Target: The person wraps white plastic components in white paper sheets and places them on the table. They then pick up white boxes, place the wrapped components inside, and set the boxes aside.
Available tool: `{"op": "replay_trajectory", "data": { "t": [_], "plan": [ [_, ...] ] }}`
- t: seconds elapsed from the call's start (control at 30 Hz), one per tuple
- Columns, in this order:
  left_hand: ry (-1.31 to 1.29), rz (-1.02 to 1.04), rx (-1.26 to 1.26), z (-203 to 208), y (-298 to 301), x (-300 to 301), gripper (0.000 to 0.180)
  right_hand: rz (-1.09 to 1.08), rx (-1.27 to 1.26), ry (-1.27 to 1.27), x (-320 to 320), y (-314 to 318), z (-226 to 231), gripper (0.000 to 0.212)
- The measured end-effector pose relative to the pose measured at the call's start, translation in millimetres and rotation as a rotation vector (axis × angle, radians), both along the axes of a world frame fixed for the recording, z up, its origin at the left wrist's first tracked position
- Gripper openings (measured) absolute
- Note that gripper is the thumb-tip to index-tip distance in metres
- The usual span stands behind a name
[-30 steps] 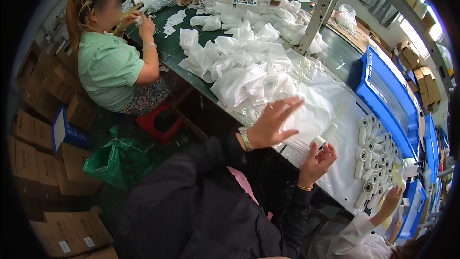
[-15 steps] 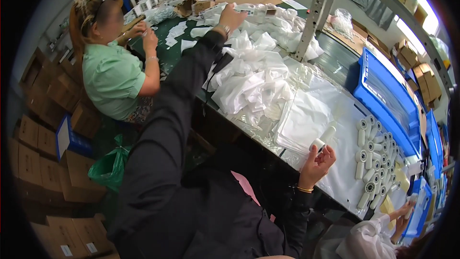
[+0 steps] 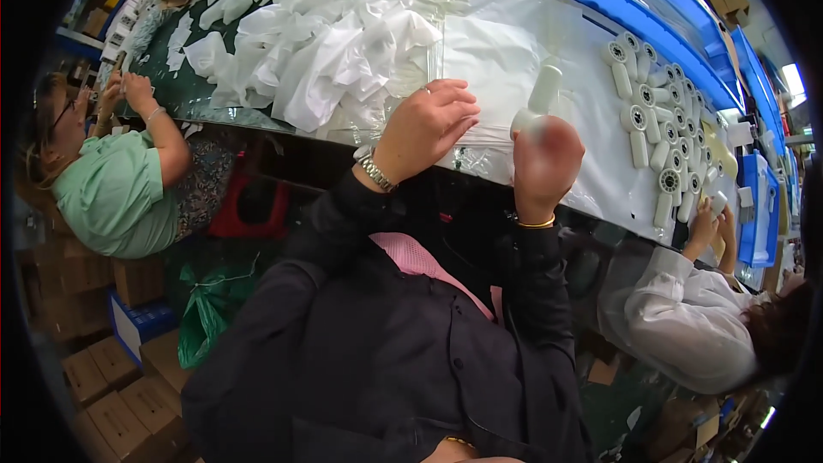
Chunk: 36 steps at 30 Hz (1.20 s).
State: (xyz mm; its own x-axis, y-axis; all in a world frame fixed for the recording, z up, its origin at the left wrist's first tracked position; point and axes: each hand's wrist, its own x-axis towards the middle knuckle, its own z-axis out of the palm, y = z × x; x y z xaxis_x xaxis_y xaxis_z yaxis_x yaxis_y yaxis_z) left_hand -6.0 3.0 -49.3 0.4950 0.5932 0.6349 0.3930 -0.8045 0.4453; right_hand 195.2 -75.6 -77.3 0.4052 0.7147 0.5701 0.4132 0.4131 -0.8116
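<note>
My left hand, with a metal watch at the wrist, is held over the front edge of the stack of flat white bags. Its fingers are stretched out and nothing shows in them. Curled at the round end of a white handled part is my right hand, blurred and wearing a gold bracelet. The part's handle points away from me over the white sheet. My fingers cover some of its round head. Left of the stack lies a heap of crumpled white bags.
Several similar white parts with round heads lie in rows at the right, beside a blue bin. A co-worker in green works at far left, another in white at right. A green bag and cartons stand on the floor.
My left hand has come back from the far side of the heap to the stack in front of me. My right hand stays by the white part. The view has turned.
</note>
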Motion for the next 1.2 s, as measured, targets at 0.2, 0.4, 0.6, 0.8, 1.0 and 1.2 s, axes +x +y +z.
{"op": "replay_trajectory", "data": {
  "t": [0.2, 0.4, 0.6, 0.8, 1.0, 1.2],
  "plan": [
    [-0.003, 0.073, -0.1, -4.4, 5.7, 11.3, 0.015, 0.022, 0.02, 0.013, -1.1, -4.9, -1.4, 0.058],
    [0.037, 0.081, -0.191, -7.5, 5.3, 4.5, 0.014, 0.077, 0.025, -0.037, 1.6, -6.1, -3.9, 0.059],
    [0.028, 0.09, -0.229, -6.0, 8.4, 12.7, 0.015, 0.144, -0.014, -0.258, 4.4, -3.6, 4.6, 0.058],
    [-0.007, 0.189, -0.329, -15.3, 13.7, 16.0, 0.008, 0.077, -0.217, -0.158, -1.1, -4.1, 10.8, 0.052],
    [-0.138, 0.189, -0.471, -22.5, 19.0, 16.3, 0.008, 0.073, -0.244, -0.125, 0.5, -4.6, 10.9, 0.049],
    [-0.098, 0.187, -0.329, -21.9, 12.5, 17.3, 0.009, 0.073, -0.004, -0.059, 0.8, -3.7, -5.5, 0.053]
  ]
}}
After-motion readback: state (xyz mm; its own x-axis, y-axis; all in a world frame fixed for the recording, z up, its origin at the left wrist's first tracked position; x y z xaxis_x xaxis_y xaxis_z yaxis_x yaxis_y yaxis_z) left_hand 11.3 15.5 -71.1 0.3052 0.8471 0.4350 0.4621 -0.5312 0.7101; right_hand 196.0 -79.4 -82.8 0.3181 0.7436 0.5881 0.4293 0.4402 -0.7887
